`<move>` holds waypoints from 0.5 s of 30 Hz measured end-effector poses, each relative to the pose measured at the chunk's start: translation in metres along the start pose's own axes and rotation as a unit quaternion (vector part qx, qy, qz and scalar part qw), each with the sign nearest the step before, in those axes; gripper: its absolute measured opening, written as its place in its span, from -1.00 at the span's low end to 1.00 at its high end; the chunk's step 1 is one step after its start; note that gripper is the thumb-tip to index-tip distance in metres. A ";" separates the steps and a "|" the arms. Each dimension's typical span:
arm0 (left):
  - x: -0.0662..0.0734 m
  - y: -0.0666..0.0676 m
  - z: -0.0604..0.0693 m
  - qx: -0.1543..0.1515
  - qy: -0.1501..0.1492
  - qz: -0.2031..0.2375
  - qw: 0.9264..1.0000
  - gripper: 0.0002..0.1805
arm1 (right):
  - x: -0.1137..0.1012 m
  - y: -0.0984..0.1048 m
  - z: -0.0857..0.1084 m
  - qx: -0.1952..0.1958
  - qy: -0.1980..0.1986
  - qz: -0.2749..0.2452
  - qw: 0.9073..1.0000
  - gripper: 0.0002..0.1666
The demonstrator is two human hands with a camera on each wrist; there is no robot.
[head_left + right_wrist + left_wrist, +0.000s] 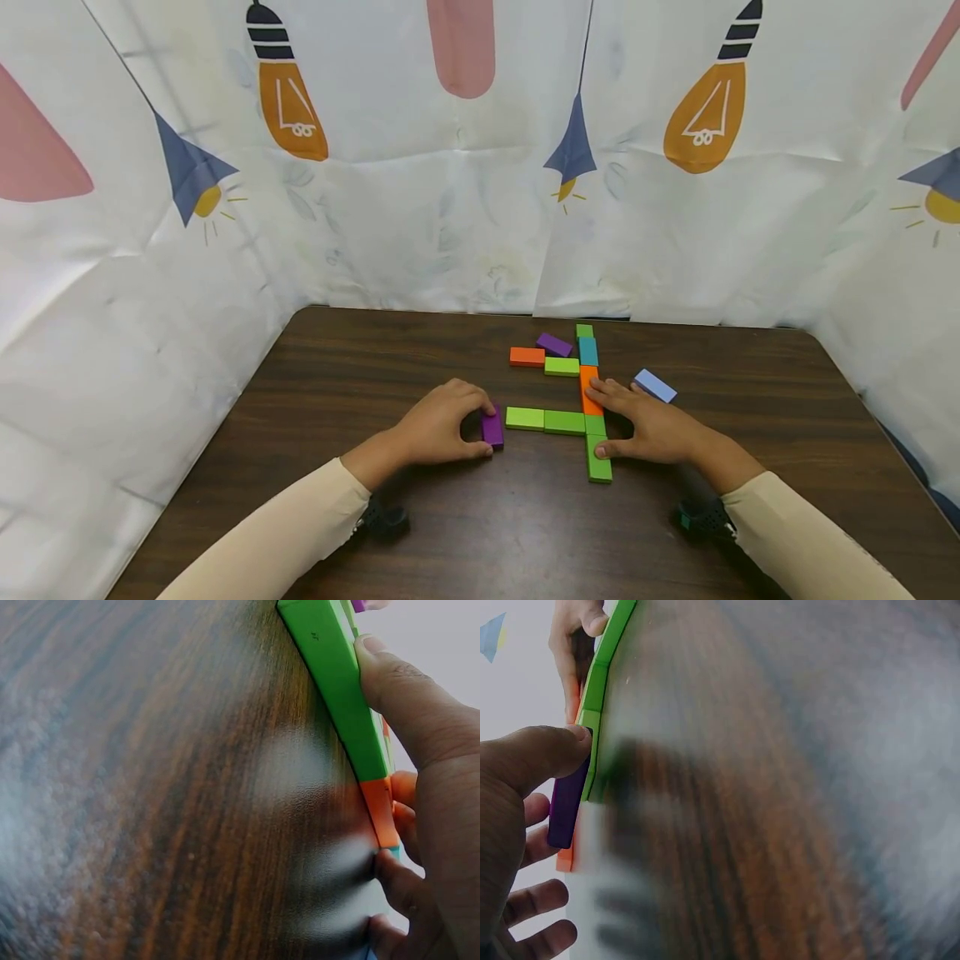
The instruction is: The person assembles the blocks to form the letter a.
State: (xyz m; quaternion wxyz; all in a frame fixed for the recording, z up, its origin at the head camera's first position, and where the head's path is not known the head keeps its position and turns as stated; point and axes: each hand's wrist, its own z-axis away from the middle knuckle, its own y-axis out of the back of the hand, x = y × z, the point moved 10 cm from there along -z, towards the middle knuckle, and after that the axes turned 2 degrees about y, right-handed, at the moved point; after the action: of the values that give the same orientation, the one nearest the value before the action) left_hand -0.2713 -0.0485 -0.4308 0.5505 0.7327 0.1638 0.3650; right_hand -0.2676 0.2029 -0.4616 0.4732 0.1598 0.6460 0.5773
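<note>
A dark wood-grained table (337, 375) bears a branching line of coloured blocks (564, 422), a light-blue block (655, 386) lying apart.

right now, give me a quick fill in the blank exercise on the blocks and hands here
1. The held block, in the left hand, is ____.
2. The right hand touches the nearest green block with its ____.
3. In the head view, the pale blue block lies to the ____ of the teal block.

Missing words: purple; thumb; right
</note>
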 end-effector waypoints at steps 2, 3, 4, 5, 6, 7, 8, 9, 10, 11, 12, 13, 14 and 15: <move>0.001 -0.002 0.001 -0.003 0.001 0.000 1.000 -0.50 | 0.000 0.000 0.000 -0.001 -0.001 -0.001 1.000 0.24; 0.001 -0.003 0.001 -0.005 0.001 0.000 1.000 -0.50 | 0.000 0.000 0.000 -0.001 -0.001 -0.001 1.000 0.24; 0.001 -0.004 0.001 -0.006 0.001 -0.002 1.000 -0.49 | 0.000 0.000 0.000 -0.001 -0.001 -0.002 1.000 0.24; 0.001 -0.006 0.001 -0.008 0.002 -0.003 1.000 -0.49 | 0.000 0.000 0.000 -0.001 -0.001 -0.002 1.000 0.25; 0.001 -0.007 0.001 -0.009 0.002 -0.005 1.000 -0.48 | 0.000 0.000 0.000 -0.001 -0.001 -0.002 1.000 0.25; 0.002 -0.007 0.002 -0.010 0.002 -0.007 1.000 -0.48 | 0.000 -0.001 0.000 0.000 -0.001 -0.001 1.000 0.25; 0.002 -0.008 0.002 -0.010 0.002 -0.007 1.000 -0.47 | 0.001 -0.001 0.000 0.001 -0.001 -0.001 1.000 0.25; 0.002 -0.008 0.002 -0.011 0.003 -0.010 1.000 -0.47 | 0.001 -0.001 0.000 0.001 -0.001 -0.001 1.000 0.25; 0.003 -0.009 0.002 -0.011 0.003 -0.010 1.000 -0.47 | 0.001 -0.001 0.000 0.002 -0.002 -0.001 1.000 0.25; 0.003 -0.009 0.002 -0.011 0.003 -0.009 1.000 -0.47 | 0.001 -0.001 0.000 0.002 -0.002 0.000 1.000 0.25; 0.004 -0.009 0.002 -0.011 0.002 -0.009 1.000 -0.47 | 0.001 -0.001 0.000 0.002 -0.003 0.000 1.000 0.25; 0.005 -0.009 0.002 -0.011 0.002 -0.008 1.000 -0.47 | 0.001 -0.001 0.000 0.002 -0.003 0.000 1.000 0.25; 0.005 -0.009 0.002 -0.012 0.001 -0.007 1.000 -0.48 | 0.001 -0.001 0.000 0.002 -0.003 -0.001 1.000 0.25; 0.006 -0.009 0.002 -0.012 0.001 -0.008 1.000 -0.48 | 0.001 0.000 0.000 0.003 0.000 0.000 1.000 0.25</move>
State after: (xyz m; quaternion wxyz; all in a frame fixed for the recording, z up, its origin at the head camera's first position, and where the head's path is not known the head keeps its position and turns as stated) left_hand -0.2645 -0.0430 -0.4375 0.5621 0.7242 0.1656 0.3635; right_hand -0.2680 0.2033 -0.4624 0.4726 0.1612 0.6478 0.5753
